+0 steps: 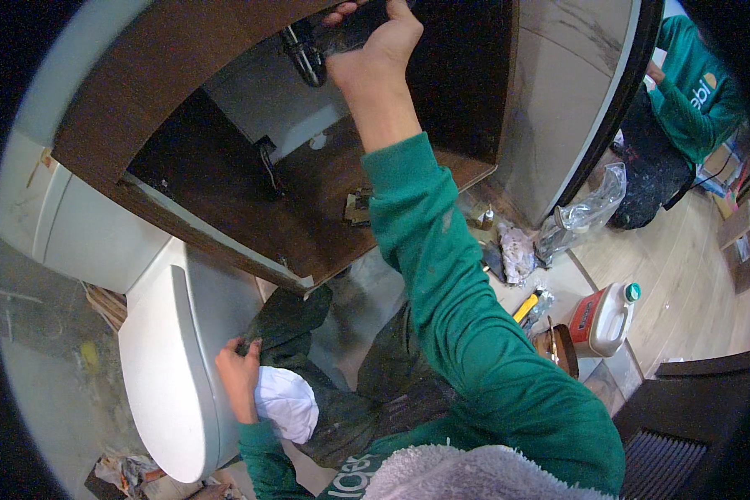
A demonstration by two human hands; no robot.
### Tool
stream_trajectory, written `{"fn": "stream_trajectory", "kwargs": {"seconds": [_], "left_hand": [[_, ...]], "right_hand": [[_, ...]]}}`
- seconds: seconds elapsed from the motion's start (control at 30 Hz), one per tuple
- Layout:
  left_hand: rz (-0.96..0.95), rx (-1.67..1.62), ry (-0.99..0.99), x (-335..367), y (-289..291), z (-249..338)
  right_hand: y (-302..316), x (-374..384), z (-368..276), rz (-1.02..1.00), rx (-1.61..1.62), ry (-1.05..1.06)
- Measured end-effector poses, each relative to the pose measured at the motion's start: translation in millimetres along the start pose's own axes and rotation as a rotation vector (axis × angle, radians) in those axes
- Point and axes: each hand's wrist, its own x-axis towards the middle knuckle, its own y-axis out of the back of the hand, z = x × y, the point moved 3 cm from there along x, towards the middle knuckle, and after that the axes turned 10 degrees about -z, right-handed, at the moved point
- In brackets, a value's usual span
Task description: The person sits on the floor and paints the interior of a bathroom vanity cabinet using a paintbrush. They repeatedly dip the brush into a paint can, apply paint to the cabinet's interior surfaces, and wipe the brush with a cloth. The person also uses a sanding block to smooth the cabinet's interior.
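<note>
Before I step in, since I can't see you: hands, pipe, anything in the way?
Right hand raised in cabinet, beside dark pipe, grip unclear. Left hand low, by white cloth. Toilet crowds left side.

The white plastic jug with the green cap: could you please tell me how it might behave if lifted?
The white plastic jug probably keeps its shape, given its moulded walls. Its boxy body should resist rolling. Hidden contents leave its weight uncertain.
</note>
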Motion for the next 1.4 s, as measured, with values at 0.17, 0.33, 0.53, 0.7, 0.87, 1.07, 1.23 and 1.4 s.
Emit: {"fn": "stream_trajectory", "kwargs": {"seconds": [0.17, 0.33, 0.53, 0.7, 0.87, 1.07, 1.23, 1.4], "left_hand": [[-0.005, -0.024, -0.007, -0.9, -0.3, -1.2], [-0.014, -0.031, -0.017, 2.6, -2.2, -1.2], [-0.02, -0.029, -0.021, 2.1, 0.4, -4.9], [0.016, -0.037, -0.056, 0.4, -0.3, 0.8], [0.006, -0.005, 0.0, -5.1, 5.5, 3.2], [-0.003, -0.035, -0.01, -4.3, 5.6, 3.9], [0.015, -0.045, -0.052, -3.8, 2.9, -1.3], [0.005, -0.039, -0.041, -2.9, 2.5, -3.9]], "right_hand": [[0.1, 45.7, -58.4, -0.179, -0.007, 0.118], [1.7, 61.6, -97.8, -0.137, -0.025, 0.099], [12.7, 57.6, -79.5, -0.061, 0.038, 0.03], [22.8, 77.4, -121.5, -0.127, 0.013, 0.065], [68.9, -25.7, -107.9, -0.108, -0.289, 0.067], [40.4, -53.5, -85.1, -0.457, -1.245, 0.258], [15.0, -50.0, -57.9, -0.712, -1.766, 0.364], [14.5, -59.3, -25.5, -0.772, -1.637, 0.447]]}}
